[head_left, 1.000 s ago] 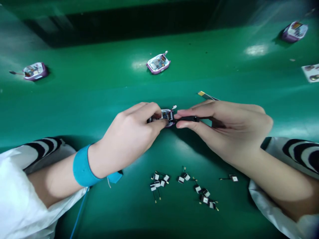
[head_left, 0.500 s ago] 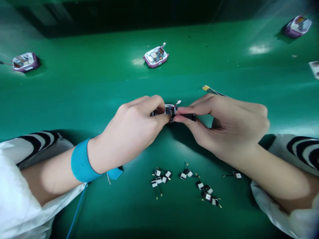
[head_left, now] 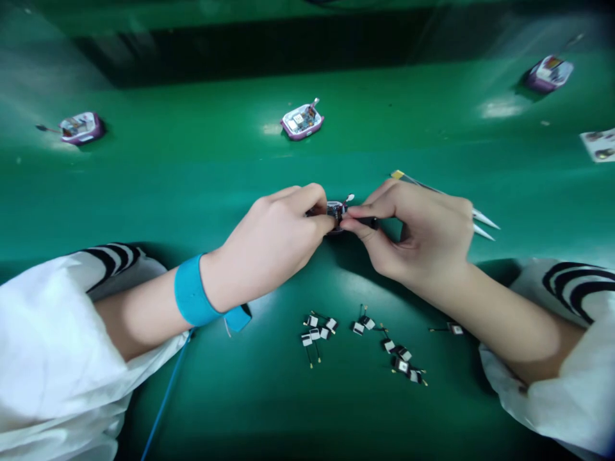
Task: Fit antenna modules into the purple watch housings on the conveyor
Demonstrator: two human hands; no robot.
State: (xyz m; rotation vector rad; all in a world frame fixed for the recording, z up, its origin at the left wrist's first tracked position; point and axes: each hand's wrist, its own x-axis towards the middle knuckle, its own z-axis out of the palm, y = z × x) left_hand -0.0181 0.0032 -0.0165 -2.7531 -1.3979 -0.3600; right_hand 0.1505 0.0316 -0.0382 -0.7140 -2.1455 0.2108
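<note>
Tweezers [head_left: 483, 221] now show their pale pointed tips past the knuckles of the right hand [head_left: 418, 240], tucked along the back of its fingers, with a yellow end sticking out beyond the forefinger. The left hand [head_left: 273, 240] has its thumb and fingers closed on a small device [head_left: 336, 210], a circuit board in a purple-rimmed white casing, and most of it is hidden between the fingertips of both hands. A short black tool [head_left: 368, 222] is pinched between the right thumb and forefinger [head_left: 369, 208], its end at the device's edge, though the exact contact is too small to tell. Below the fingers, on a green workbench [head_left: 192, 186], lie scattered antenna modules [head_left: 317, 330], white-and-black squares with thin gold-tipped wires. Well beyond the fingertips sit three more purple-rimmed casings [head_left: 302, 121], and a printed card [head_left: 599, 144] lies far past the right fingers. A blue wrist strap [head_left: 192, 291] circles the left wrist, its cord [head_left: 166, 397] running down beneath the forearm.
</note>
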